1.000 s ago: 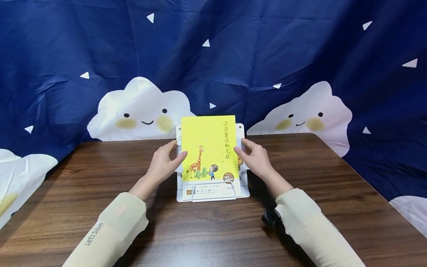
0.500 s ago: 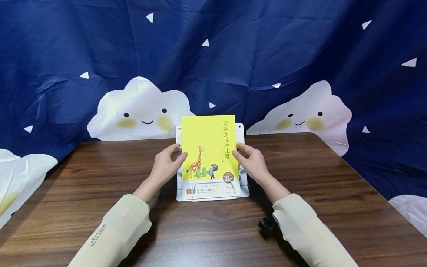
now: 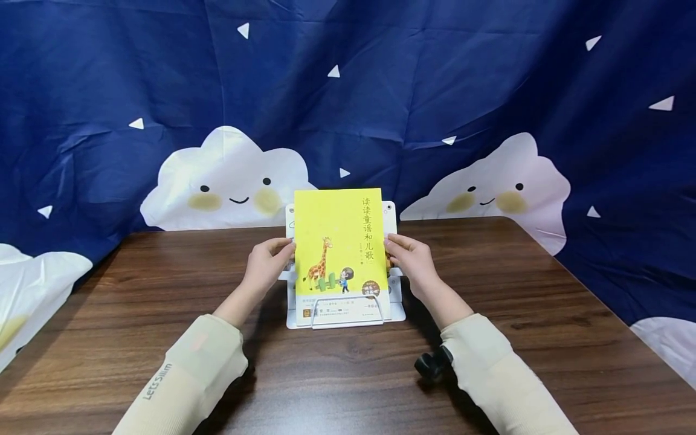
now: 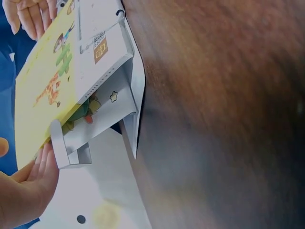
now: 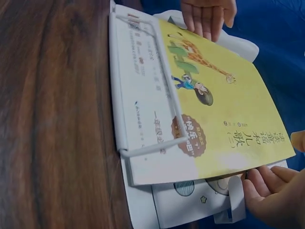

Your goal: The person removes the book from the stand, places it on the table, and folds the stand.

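Observation:
A yellow book with a giraffe and a child on its cover leans upright on a white book stand. A thin wire bar crosses the front of its lower part. My left hand is at the book's left edge; in the left wrist view its fingers touch that edge beside a white side clip, the thumb apart from the cover. On the right edge, my right hand has its fingertips near another clip. Part of the fingers is hidden behind the book.
The stand is on a dark brown wooden table. Behind hangs a blue curtain with white clouds and triangles. A black object is by the right sleeve cuff.
Both thumbs have moved outward from over the cover to the book's side edges. The right hand came inward from farther right at first. The book and stand stay in place.

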`<state>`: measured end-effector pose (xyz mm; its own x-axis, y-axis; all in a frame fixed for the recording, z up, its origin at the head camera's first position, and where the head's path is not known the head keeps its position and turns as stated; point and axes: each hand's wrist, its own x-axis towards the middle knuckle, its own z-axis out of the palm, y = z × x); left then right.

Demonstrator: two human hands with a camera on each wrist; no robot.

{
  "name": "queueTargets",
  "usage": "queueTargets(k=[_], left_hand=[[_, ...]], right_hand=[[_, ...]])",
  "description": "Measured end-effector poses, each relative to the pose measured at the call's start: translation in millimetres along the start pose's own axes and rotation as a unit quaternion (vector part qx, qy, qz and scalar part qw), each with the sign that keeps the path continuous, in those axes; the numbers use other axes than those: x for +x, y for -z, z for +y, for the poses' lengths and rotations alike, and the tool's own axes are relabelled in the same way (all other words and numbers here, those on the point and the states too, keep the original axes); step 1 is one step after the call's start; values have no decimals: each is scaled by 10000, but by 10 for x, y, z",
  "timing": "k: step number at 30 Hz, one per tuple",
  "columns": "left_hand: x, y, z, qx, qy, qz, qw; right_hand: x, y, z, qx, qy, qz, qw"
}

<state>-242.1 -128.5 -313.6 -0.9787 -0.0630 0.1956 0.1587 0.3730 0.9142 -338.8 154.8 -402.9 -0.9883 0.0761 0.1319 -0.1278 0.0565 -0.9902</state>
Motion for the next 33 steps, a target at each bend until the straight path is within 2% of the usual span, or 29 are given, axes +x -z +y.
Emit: queueTargets(k=[1,6,8,9,13,14,17,23,25,30,32,33], left_hand=[[1,-1,-2,-66,29,-1,10000],[3,-2,3,-352,214,-84,9991],[9,-4,3,-403,310,-134,9986],[16,-5,2,-428,371,-152,9983],[56,-17,-9,-618,584,-138,9963],[66,-19,-12,-632,631,-110,9959],[85,-26,-22,-663,751,-17,9950],[115,-46,-39,-868,866,109,9924],[192,-60,-166,-1045,798,128,9912],[209,-82,-153,-1089,920,213,9896],[149,-87,-18,-992,1083,243,9889],[157,-94,-17,-996,1112,241,9885]], right_hand=[[10,-2,4,163,-44,-4,9999],[-222,-38,-325,719,-383,-214,9965],[-381,-85,-565,702,-603,-186,9955],[-380,-104,-599,600,-705,-112,9956],[-621,-194,-1010,315,-1028,-7,9942],[-634,-204,-1051,272,-1086,27,9937],[-631,-229,-1114,177,-1219,152,9923],[-554,-252,-1088,23,-1279,376,9911],[-527,-259,-1067,-65,-1307,443,9904],[-502,-275,-1047,-235,-1340,506,9894],[-501,-279,-1051,-258,-1331,497,9895],[-499,-284,-1051,-259,-1334,506,9894]])
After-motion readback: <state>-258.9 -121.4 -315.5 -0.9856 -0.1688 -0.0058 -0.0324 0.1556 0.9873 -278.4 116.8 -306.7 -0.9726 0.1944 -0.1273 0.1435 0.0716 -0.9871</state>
